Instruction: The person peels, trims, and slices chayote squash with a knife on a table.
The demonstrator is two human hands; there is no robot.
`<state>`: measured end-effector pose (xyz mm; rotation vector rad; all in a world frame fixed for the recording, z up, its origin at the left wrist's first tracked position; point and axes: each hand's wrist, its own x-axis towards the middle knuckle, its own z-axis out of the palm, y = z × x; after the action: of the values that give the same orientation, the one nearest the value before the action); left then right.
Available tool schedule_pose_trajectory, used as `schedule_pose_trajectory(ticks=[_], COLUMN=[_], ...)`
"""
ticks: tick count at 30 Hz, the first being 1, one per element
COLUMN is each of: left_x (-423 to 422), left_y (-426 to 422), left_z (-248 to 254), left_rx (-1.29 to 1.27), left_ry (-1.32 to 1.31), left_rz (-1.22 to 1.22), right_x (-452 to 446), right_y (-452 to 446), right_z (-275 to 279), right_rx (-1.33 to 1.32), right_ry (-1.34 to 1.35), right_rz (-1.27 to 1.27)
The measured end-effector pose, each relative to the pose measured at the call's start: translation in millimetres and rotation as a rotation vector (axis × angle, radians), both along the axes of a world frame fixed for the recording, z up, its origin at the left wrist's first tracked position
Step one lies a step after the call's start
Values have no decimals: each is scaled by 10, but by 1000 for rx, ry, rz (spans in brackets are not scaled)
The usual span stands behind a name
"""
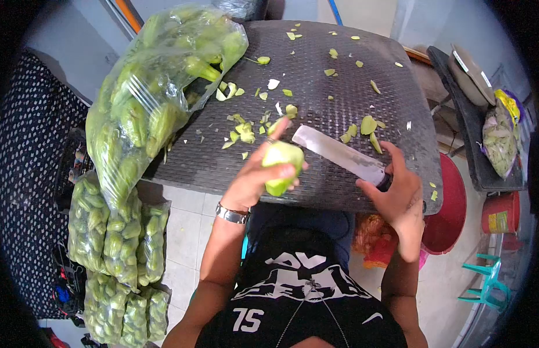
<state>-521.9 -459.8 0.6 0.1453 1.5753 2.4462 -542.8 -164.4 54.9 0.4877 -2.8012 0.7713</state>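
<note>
My left hand (259, 174) is closed round a pale green chayote (282, 159), its surface partly trimmed, above the table's near edge. At the right, my right hand (402, 191) has its thumb and fingers round the dark handle of a broad-bladed knife (339, 155). The blade points left and away from me, toward the chayote; its tip is a short gap from it. Green peelings (244, 132) and cut-off pieces are scattered on the dark woven-patterned table (217, 168). A large clear plastic bag of chayotes (147, 110) rests on the table's left side.
Several filled bags of green vegetables (121, 238) stand on the tiled floor at left. A red tub (446, 209) sits beyond the table's right edge. Farther right are a side table (484, 168) with a bagged item, a red bucket (501, 213) and a green stool (490, 281).
</note>
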Motion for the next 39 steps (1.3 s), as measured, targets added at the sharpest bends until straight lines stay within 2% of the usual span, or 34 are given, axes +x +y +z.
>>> schedule_pose_trajectory(ticks=[2,4,10,11,14,17,21,25,31,39], left_x=[-69,-138,-85,-114,-165,-135,-90,-111,-49,-27], left_y=[-90,-81,68,70,151,231,292,300,421,394], left_z=[-164,-178,-129,-175,-200,-191,-94,-189,-178,-317], left_rx=[197,761,968,987,1041,1166,1085,1284,1093,1101], left_ry=[-29,-243,-75,-7,-88,-132,-316,-360,-228,-174], left_rz=[72,154,121,58,214,195,-13,-288,-75,-171], right_x=[-22,-35,-66,-71,-64,-39,-1,17,26,77], right_y=[51,65,75,76,43,-17,-114,-158,-93,-140], right_z=[-59,-106,-259,-281,-294,-273,-249,-262,-299,-361], right_rx=[-12,-31,-89,-90,-102,-165,-323,-441,-451,-585], right_ry=[20,-14,-69,-52,-93,-143,-197,-163,-136,-111], right_rz=[-2,-34,-67,-63,-72,-36,-59,-72,-68,-25])
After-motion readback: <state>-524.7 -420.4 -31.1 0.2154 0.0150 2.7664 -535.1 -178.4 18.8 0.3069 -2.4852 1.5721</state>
